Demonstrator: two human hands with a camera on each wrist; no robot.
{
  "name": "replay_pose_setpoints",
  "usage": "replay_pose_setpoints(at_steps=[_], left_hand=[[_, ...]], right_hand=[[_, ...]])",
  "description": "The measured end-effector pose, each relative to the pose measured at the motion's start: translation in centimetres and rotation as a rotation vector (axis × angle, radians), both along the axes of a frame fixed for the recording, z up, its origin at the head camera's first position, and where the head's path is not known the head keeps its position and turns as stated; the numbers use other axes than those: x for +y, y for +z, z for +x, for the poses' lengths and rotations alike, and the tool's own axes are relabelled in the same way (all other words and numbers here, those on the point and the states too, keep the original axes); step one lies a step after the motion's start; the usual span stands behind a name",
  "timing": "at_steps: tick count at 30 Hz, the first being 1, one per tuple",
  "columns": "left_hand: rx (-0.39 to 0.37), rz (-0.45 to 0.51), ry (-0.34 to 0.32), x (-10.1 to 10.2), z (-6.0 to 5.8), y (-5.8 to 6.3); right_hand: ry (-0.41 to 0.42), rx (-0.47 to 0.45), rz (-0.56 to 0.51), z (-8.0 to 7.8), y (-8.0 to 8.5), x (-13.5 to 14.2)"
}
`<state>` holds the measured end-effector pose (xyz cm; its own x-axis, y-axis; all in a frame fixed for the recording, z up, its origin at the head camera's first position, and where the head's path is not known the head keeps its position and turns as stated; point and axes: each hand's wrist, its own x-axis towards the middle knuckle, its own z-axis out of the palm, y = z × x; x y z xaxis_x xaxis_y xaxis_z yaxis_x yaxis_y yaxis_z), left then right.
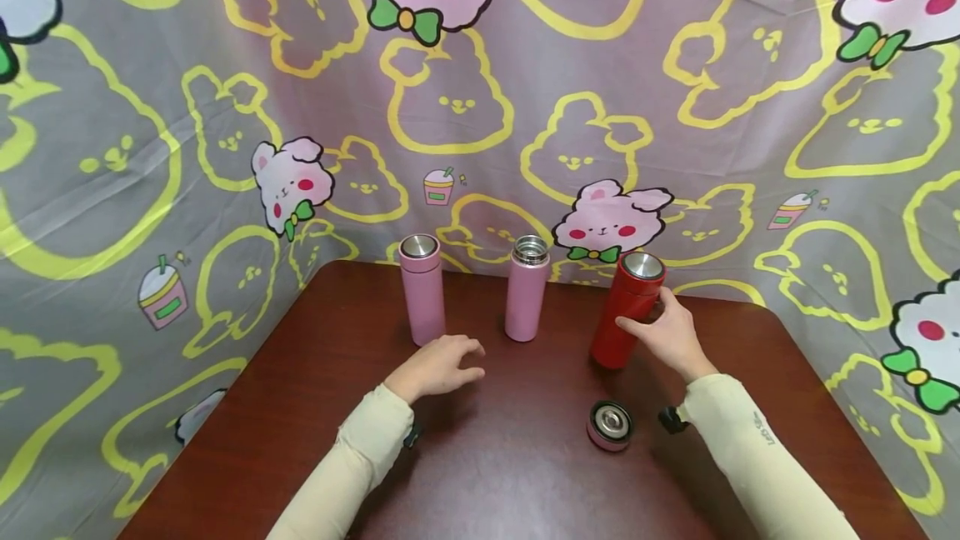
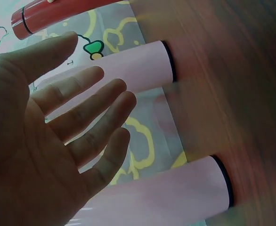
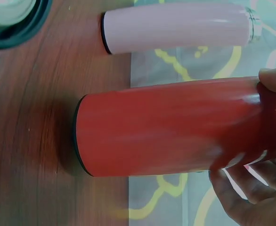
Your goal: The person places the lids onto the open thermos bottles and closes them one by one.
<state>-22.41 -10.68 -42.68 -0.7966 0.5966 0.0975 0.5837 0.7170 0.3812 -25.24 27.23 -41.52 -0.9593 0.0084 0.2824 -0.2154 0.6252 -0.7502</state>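
Observation:
My right hand [image 1: 672, 337] grips a red thermos [image 1: 621, 323] around its side, thumb on one side and fingers on the other. The bottle has a steel-topped lid and leans slightly in the head view; its black-rimmed base shows in the right wrist view. My left hand [image 1: 441, 367] hovers over the table with fingers spread and nothing in it. Just beyond it stands a pink thermos [image 1: 425, 307] with its lid on. A second pink thermos [image 1: 526, 302], lidless with its steel neck bare, stands between that one and the red one.
A pink lid [image 1: 609, 426] lies with its metal inside facing up, in front of the red thermos. All sit on a dark brown table [image 1: 517, 482] with rounded far corners. Cartoon-printed cloth [image 1: 480, 65] hangs behind and at both sides.

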Motion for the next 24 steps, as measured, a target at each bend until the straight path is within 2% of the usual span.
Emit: replay_pose_setpoints(at_steps=[11,19,24], left_hand=[[0.000,-0.015,0.015,-0.4,-0.1,-0.5],[0.001,-0.021,0.003,-0.3,-0.1,-0.9],[-0.024,-0.024,0.012,-0.1,-0.2,-1.1]], right_hand=[[-0.057,0.022,0.012,-0.8,-0.8,0.9],[-0.084,-0.017,0.005,-1.1,-1.1,1.3],[-0.081,-0.018,0.002,-1.3,-1.3,1.3]])
